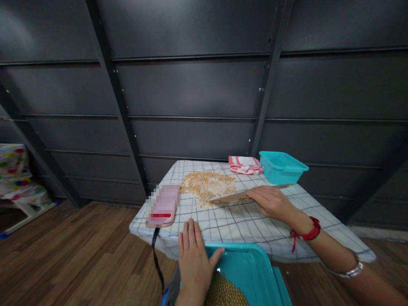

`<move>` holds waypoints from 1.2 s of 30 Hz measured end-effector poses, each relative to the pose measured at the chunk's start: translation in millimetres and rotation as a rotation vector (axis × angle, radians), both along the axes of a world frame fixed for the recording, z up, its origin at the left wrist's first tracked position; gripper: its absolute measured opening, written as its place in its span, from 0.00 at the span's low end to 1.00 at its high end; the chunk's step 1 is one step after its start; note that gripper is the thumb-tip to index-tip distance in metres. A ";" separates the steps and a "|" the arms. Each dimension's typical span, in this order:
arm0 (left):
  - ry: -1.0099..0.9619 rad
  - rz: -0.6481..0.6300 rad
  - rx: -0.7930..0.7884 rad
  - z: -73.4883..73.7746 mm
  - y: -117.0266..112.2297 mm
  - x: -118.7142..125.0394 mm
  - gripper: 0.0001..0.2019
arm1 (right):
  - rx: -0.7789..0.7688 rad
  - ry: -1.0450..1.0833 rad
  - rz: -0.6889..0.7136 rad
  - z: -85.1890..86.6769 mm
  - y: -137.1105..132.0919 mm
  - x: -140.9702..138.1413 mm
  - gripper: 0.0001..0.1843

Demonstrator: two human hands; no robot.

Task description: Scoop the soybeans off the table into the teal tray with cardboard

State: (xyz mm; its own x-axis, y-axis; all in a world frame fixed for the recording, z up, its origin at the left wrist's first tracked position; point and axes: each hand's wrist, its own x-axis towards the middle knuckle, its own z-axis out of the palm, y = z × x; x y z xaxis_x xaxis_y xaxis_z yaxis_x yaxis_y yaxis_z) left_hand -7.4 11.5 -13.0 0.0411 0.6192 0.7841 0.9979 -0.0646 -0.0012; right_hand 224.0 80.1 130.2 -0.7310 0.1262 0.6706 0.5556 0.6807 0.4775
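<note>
My right hand (270, 204) grips a thin, flat brown piece that looks like cardboard (234, 198). Its far edge touches the cloth beside scattered yellow grains (204, 182), where pale powdery bits also lie. Fingers straight, my left hand (195, 259) rests over the left rim of a teal tray (251, 265), its thumb stretched apart over the inside. Greenish-brown beans or grains (227, 293) fill the tray's near part, cut off by the bottom of the view. The tray sits close to me, against the table's front edge.
A checked white cloth (248, 231) covers the table. On it are a pink, partly blurred case or phone (164, 204) at left, a folded red-and-white cloth (245, 165) and a turquoise basin (280, 170) at the back right. A dark panelled wall (191, 89) stands behind.
</note>
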 end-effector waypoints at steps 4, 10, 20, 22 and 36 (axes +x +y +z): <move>-0.012 -0.017 0.010 0.4 0.5 0.2 0.44 | -0.009 0.004 -0.051 -1.5 5.2 -3.2 0.16; -0.035 -0.022 -0.006 0.1 0.6 -1.0 0.43 | -0.019 -0.072 -0.061 2.2 -1.9 -11.0 0.17; -0.019 -0.004 -0.038 -1.1 1.3 -1.0 0.43 | -0.009 -0.079 -0.035 7.4 -17.7 -10.9 0.17; -0.016 -0.012 -0.038 -0.5 1.1 -0.8 0.43 | -0.009 -0.075 -0.023 7.9 -20.6 -10.9 0.17; -0.031 -0.023 -0.046 -0.1 1.3 1.4 0.43 | 0.036 -0.098 -0.078 12.2 -8.3 -14.4 0.17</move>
